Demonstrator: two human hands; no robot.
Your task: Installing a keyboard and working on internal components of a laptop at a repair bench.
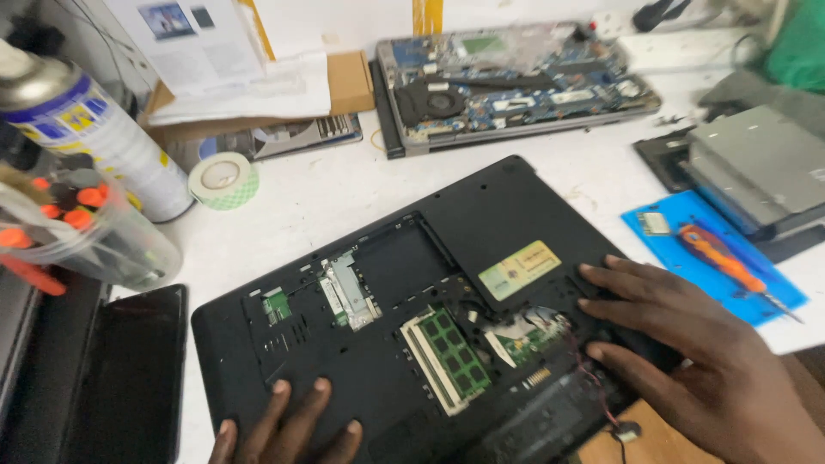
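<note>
A black laptop (507, 215) lies upside down on the white bench, its bottom covers off. A green memory module (453, 351), a small metal bracket (348, 290) and loose wires (550, 325) show in the open bays. My left hand (288, 430) rests flat on the near edge of the laptop, fingers spread. My right hand (687, 344) presses on the laptop's right corner, fingertips beside the yellow label (519, 269). Neither hand holds anything.
A second opened laptop (516, 82) lies at the back. An orange-handled screwdriver (726, 265) rests on a blue mat (670, 249) at right, near grey drives (756, 167). At left stand a tape roll (223, 179), a spray can (112, 137) and a tool tub (94, 241).
</note>
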